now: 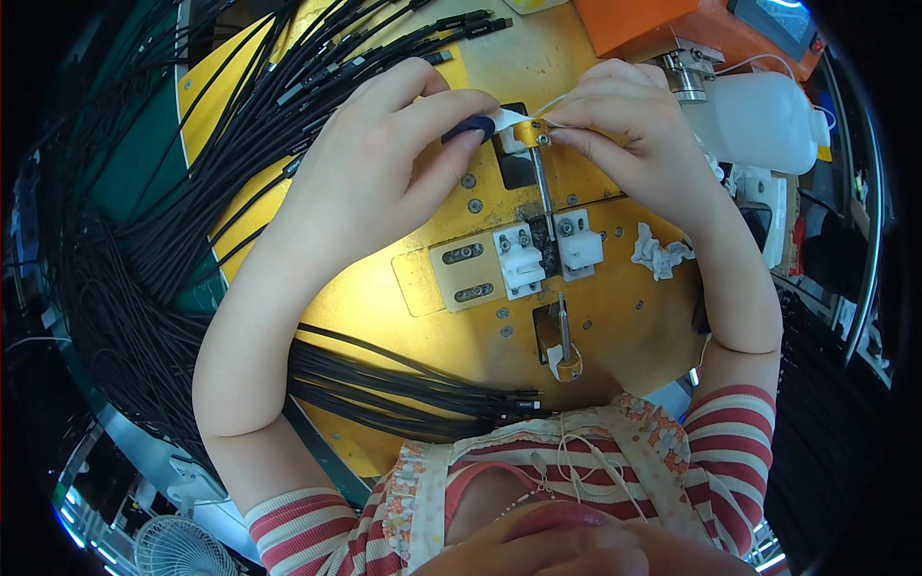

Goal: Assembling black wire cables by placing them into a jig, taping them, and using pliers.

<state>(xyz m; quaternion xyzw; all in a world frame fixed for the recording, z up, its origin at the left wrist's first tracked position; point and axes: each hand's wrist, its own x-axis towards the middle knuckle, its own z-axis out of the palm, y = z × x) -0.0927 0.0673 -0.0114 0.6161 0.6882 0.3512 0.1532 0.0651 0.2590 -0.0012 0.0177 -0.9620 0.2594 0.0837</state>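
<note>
head view: far left, a thick bundle of black cables [144, 221] fans across the yellow round table [384, 298], some plug ends reaching the top edge and another bunch lying under the left forearm. left hand [384, 154] curls closed, thumb and forefinger pinching a small dark piece [471, 127] just beside a strip of white tape [514, 120]. below it stand two white blocks [543, 252] with a thin metal rod [545, 192] running up between them to a small brass ring. right hand [624, 125] pinches closed on the tape at that ring, its fingers hiding the tip. right of it, a crumpled white scrap [658, 254], a white plastic bottle [759, 120] and an orange machine [691, 29].
</note>
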